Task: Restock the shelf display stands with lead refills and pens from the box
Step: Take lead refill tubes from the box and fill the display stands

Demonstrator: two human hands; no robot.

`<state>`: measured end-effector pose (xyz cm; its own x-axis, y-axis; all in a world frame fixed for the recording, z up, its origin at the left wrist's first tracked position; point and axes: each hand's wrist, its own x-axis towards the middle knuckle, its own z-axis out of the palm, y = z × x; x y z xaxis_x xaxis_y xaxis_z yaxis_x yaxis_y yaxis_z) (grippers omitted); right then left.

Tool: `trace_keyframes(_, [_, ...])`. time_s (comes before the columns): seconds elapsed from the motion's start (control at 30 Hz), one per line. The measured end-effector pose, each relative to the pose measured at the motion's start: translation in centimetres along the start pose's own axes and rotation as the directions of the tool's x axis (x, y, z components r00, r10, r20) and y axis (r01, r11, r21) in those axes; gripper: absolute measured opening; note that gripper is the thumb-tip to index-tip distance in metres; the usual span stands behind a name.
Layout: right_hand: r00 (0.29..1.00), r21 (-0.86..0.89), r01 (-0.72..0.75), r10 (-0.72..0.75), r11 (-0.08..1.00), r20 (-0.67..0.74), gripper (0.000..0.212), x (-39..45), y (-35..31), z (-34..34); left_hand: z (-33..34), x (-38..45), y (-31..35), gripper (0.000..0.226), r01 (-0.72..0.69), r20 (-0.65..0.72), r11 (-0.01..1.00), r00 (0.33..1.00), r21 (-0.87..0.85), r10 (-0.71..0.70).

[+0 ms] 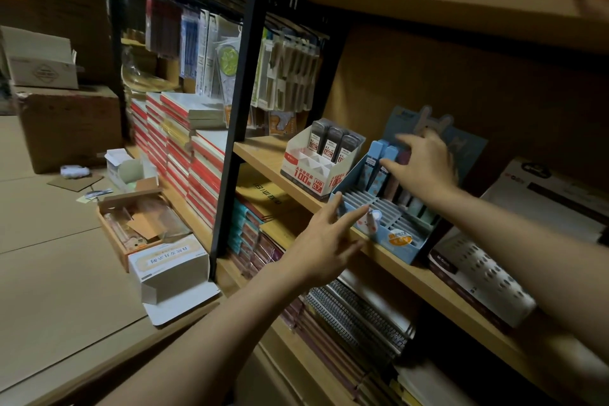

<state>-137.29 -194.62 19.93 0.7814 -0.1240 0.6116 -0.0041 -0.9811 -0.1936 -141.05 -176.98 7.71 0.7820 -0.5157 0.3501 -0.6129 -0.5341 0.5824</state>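
Note:
A blue display stand (400,237) with a slotted grid sits on the wooden shelf (263,155). Several pastel lead refill cases (375,161) stand in its back rows. My right hand (425,165) reaches over those cases with fingers spread and straight, fingertips near the blue ones. My left hand (324,241) is open, its fingers touching the stand's front left corner. To the left stands a white and red display stand (313,171) holding three dark lead refill cases (333,142). On the floor lies an open white box (171,270).
A black shelf upright (235,128) divides the bays. Stacks of red and white notebooks (184,155) fill the left bay, spiral notebooks (359,313) the shelf below. A wooden tray (138,224) and cardboard boxes (66,128) sit on the floor at left. White packaged boxes (514,241) stand right of the blue stand.

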Motion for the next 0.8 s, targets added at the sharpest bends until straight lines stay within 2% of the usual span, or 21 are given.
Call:
trace_keyframes(0.1, [0.994, 0.250, 0.065, -0.041, 0.966, -0.101, 0.043, -4.5, -0.9, -0.3, -0.8, -2.4, 0.0, 0.055, 0.025, -0.090, 0.996, 0.995, -0.087, -0.033])
trace_keyframes(0.17, [0.986, 0.366, 0.162, -0.137, 0.917, -0.093, 0.033, -8.6, -1.7, 0.2, -1.0, -4.5, -0.6, 0.040, 0.087, -0.111, 0.990, 0.989, -0.112, -0.100])
trace_keyframes(0.27, [0.945, 0.502, 0.260, -0.324, 0.825, 0.043, 0.021, -14.8, -3.0, 1.8, -0.8, -8.9, -2.4, 0.021, 0.265, 0.056, 0.956, 0.964, -0.128, -0.260])
trace_keyframes(0.3, [0.902, 0.531, 0.281, -0.409, 0.800, 0.140, 0.017, -16.6, -3.3, 2.5, -0.6, -10.6, -3.2, 0.018, 0.339, 0.136, 0.933, 0.937, -0.124, -0.322])
trace_keyframes(0.37, [0.728, 0.564, 0.330, -0.585, 0.757, 0.358, 0.011, -19.8, -3.9, 4.4, 0.4, -14.5, -4.9, 0.011, 0.482, 0.243, 0.867, 0.862, -0.126, -0.444])
trace_keyframes(0.47, [0.396, 0.556, 0.372, -0.668, 0.744, 0.629, 0.016, -23.7, -4.4, 8.0, 3.2, -20.4, -7.4, 0.004, 0.729, 0.247, 0.671, 0.681, -0.135, -0.689])
trace_keyframes(0.53, [0.235, 0.519, 0.373, -0.620, 0.769, 0.749, 0.032, -26.1, -4.7, 10.8, 6.0, -23.8, -8.6, 0.004, 0.849, 0.215, 0.484, 0.523, -0.210, -0.825])
trace_keyframes(0.6, [0.155, 0.472, 0.334, -0.541, 0.816, 0.826, 0.047, -28.7, -5.1, 13.4, 9.3, -26.7, -9.3, 0.012, 0.907, 0.149, 0.308, 0.360, -0.287, -0.921])
trace_keyframes(0.7, [0.093, 0.436, 0.213, -0.462, 0.874, 0.882, 0.064, -33.0, -5.7, 17.1, 14.2, -29.9, -9.0, 0.033, 0.924, 0.087, 0.094, 0.136, -0.372, -0.987])
trace_keyframes(0.8, [0.083, 0.394, 0.174, -0.412, 0.903, 0.908, 0.073, -37.2, -5.7, 20.3, 18.4, -32.3, -8.4, 0.058, 0.974, 0.071, -0.014, 0.002, -0.228, -0.998])
